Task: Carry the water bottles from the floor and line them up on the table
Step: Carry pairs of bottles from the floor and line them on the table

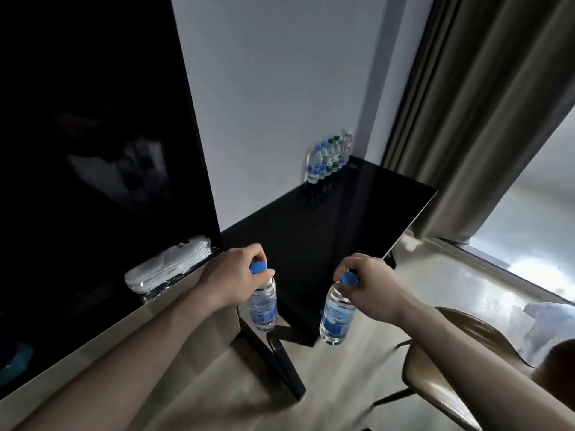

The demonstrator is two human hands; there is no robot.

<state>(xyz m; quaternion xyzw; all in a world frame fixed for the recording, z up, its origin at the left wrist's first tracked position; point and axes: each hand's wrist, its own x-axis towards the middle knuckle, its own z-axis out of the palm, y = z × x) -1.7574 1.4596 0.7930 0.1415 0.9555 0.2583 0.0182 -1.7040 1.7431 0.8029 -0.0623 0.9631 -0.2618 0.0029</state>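
Right now my left hand (236, 272) pinches the blue cap of one water bottle (264, 306), fingers curled over the top so the bottle hangs below it. Likewise my right hand (364, 281) grips the capped neck of a second bottle (337, 312), which dangles a little tilted. Both bottles hang in the air in front of the near corner of the black table (326, 231), touching nothing else.

Across that glossy dark tabletop, at its far corner against the pale wall (273, 88), a row of bottles (328, 158) already stands upright, close together, with blue and green caps. A large black panel (93, 135) rises to the left of the table, and a white wrapped bundle (169, 265) lies at its foot. Heavy grey curtains (482, 119) hang beyond the table's right edge, beside a bright window. A tan chair (451, 368) stands on the light floor (435, 281) under my right forearm.
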